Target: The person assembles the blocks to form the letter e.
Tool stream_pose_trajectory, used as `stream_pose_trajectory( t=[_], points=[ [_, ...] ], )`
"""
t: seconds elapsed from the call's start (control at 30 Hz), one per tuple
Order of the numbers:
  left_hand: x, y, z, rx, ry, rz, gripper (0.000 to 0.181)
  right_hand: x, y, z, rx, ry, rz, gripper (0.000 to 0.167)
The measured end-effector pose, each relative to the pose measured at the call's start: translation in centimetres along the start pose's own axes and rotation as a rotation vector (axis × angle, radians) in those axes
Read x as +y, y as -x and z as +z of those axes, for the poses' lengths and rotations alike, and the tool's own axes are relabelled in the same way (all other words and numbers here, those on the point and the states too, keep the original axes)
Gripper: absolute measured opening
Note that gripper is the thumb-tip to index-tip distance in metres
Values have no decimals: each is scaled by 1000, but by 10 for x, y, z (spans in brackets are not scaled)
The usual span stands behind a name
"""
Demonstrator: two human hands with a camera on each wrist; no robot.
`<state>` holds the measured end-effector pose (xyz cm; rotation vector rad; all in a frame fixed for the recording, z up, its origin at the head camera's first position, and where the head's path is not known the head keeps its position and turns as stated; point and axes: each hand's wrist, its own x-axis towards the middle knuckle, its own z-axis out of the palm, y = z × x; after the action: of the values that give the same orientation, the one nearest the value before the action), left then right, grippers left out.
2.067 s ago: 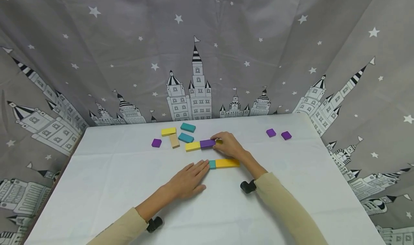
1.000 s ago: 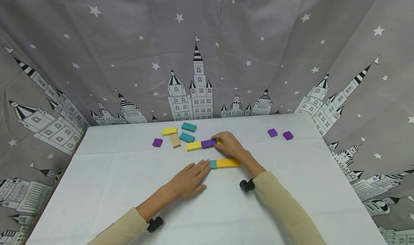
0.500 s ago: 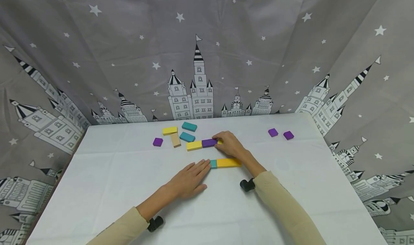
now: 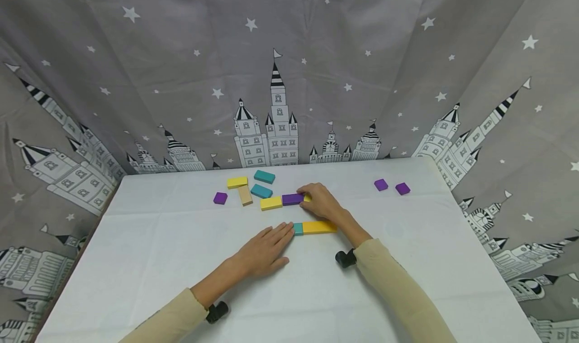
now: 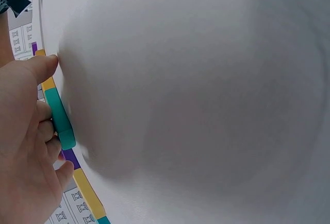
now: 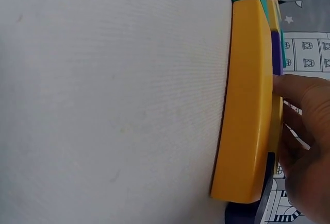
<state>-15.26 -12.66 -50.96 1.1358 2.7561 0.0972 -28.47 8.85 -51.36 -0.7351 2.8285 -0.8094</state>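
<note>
In the head view, my left hand (image 4: 262, 252) lies flat with straight fingers, their tips on the left part of a teal block (image 4: 298, 229). A long orange-yellow block (image 4: 319, 227) adjoins it on the right. Farther back, my right hand (image 4: 322, 202) pinches the right end of a purple block (image 4: 292, 199) between thumb and fingers. A yellow block (image 4: 271, 203) sits against that block's left end. Another yellow block, mostly hidden under the right hand, shows at its right end. In the right wrist view, the thumb (image 6: 289, 86) touches the far row, behind the long block (image 6: 245, 100).
Behind and left lie two teal blocks (image 4: 264, 176), a yellow block (image 4: 237, 182), a tan block (image 4: 245, 195) and a small purple block (image 4: 220, 198). Two more small purple blocks (image 4: 402, 188) lie at the back right. A grey castle-print curtain (image 4: 181, 81) hangs behind the white table (image 4: 158, 262).
The purple block under my right fingers has turned slightly and lies straighter beside the left yellow block. My left hand stays in place on the teal block.
</note>
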Motion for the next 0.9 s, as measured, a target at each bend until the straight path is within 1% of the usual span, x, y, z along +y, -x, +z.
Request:
stream_pose_trajectory(
  t=[0.1,0.2,0.33,0.4,0.63,0.73,0.9],
  points=[
    [0,0,0,0,-4,1,69,0,1,-2,7,2,-4,44],
    [0,-1,0,0,1,1,69,0,5,-5,31,-14,-13,42],
    [0,-1,-1,0,4,-2,69,1,16,-13,55,-40,-19,39],
    [1,0,-1,-2,2,-4,69,1,24,-17,57,-30,-28,41],
    [1,0,-2,-7,0,-3,69,11,56,-23,53,93,-89,49],
    [1,0,-3,-4,1,-2,69,16,69,-24,47,140,-99,50],
    [1,-1,-3,5,1,6,69,26,89,-23,16,230,-79,51]
  ],
)
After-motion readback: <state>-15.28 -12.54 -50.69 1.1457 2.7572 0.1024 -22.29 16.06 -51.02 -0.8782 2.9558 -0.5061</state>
